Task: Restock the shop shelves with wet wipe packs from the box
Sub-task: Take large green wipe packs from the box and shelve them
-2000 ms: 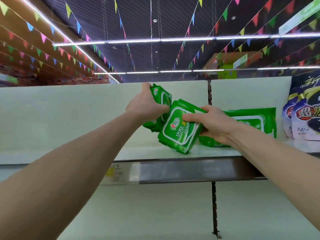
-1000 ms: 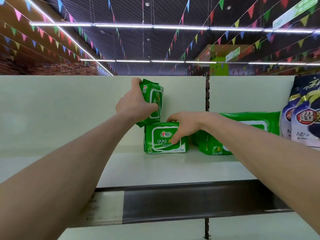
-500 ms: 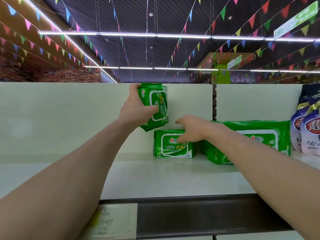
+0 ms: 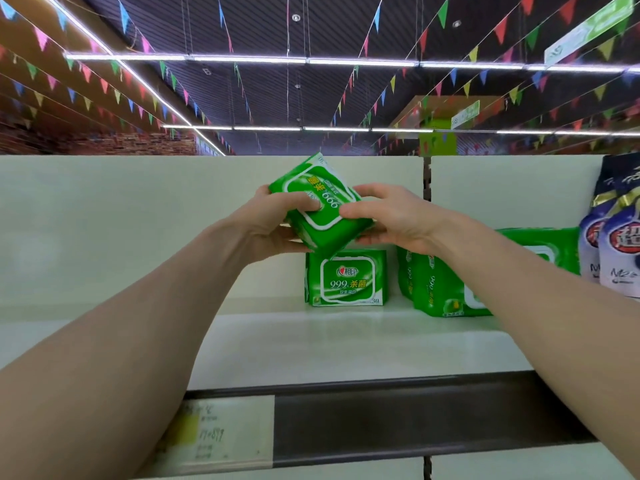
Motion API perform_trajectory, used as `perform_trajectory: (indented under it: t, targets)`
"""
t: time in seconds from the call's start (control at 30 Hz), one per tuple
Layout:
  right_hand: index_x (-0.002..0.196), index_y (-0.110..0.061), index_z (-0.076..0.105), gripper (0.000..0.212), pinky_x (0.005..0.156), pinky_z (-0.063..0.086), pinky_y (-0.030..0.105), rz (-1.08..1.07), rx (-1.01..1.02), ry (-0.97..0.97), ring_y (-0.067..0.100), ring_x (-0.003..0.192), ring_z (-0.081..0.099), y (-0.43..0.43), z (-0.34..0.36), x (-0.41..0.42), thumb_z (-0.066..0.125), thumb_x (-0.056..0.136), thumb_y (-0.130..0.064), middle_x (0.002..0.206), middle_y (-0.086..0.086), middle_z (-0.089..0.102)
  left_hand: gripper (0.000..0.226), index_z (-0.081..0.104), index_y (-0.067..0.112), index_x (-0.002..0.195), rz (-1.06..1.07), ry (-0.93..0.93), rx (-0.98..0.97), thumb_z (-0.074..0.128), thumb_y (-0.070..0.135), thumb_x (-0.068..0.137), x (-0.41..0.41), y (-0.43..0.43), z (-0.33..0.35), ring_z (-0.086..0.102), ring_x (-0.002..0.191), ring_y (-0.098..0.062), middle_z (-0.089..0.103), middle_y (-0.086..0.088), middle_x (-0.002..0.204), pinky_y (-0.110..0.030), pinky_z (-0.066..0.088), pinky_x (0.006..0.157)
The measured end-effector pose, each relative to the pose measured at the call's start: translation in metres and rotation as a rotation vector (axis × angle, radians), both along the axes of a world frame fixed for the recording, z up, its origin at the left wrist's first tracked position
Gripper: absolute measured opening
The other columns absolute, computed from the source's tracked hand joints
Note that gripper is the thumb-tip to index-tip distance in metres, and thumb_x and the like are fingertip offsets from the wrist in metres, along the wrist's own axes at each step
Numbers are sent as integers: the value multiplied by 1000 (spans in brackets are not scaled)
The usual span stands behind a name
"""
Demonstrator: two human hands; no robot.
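Left hand and right hand both grip tilted wet wipe pack in air above shelf; small pack already standing at back, big packs just beside; held pack not yet placed; box out of view, remaining stock unknown

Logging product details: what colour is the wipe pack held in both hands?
The held pack is bright green with a white-bordered label, seen in the head view.

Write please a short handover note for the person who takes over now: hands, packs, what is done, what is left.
Left hand and right hand both grip the held pack, tilted, just above the standing pack.
Standing pack is upright on the shelf, left of the larger green packs.
Done: one small pack placed. Left: set down the held pack; box not in view.
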State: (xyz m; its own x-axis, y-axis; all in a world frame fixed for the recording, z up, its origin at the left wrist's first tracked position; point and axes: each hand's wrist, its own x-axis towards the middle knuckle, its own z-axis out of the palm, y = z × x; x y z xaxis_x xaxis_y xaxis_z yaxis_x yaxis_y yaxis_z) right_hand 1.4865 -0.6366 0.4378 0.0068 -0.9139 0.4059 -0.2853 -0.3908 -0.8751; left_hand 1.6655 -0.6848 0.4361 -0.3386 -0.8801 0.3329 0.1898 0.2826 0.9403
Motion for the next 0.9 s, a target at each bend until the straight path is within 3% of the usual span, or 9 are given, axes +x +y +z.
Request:
perform_trajectory:
  t: [0.2,0.3,0.37,0.47,0.53,0.7,0.83,0.9]
  targets:
    - [126,-17,53,47,83,55,33,-45,-11,151,20,101,64,11,-2,-12,66,84,-1,111,7,66,24,57,14,106,-21,-366,17,63,5,85,17,-1,-8,65,101,-25,69,-9,108,-49,50,91]
    - [128,-19,54,41,70,50,21,-89,15,354,10,97,61,14,-9,-13,62,89,-7,115,2,63,39,54,26,113,-16,-627,18,72,16,80,18,0,-17,62,107,-25,65,-3,115,-51,48,94]
    - [127,-18,55,37,61,46,14,-112,13,420,4,90,60,15,-11,-12,59,92,-9,114,1,64,37,57,29,109,-5,-784,-9,75,23,77,18,3,-21,60,108,-22,63,0,116,-50,47,97]
    - [129,-18,54,41,64,45,16,-129,23,492,8,94,59,15,-12,-12,61,89,-9,120,3,60,34,60,25,106,22,-865,-40,76,21,77,17,7,-24,60,109,-22,65,-1,117,-46,46,99]
    - [130,-23,51,47,73,47,23,-118,42,517,13,101,59,16,-14,-13,64,87,-12,122,2,58,39,58,21,113,18,-739,-68,73,11,79,15,10,-22,62,108,-26,67,-4,116,-47,47,98]
    - [127,-29,53,56,77,50,25,-64,-11,320,13,94,68,20,-10,-16,76,76,-31,109,-2,69,50,46,12,126,-29,-3,-89,67,0,83,2,19,-10,70,86,-29,66,-15,109,-43,60,72]
    - [131,-29,48,64,80,55,34,-19,-10,246,17,89,71,19,-10,-14,77,74,-30,103,0,72,63,37,14,131,25,75,-117,73,4,80,-6,18,-11,72,76,-25,67,-18,108,-35,60,67]
    - [125,-27,47,58,78,57,37,-18,-16,226,17,89,71,19,-11,-9,78,75,-26,103,0,72,64,40,6,133,43,62,-117,74,9,79,-9,18,-12,71,80,-25,67,-19,108,-33,59,70]
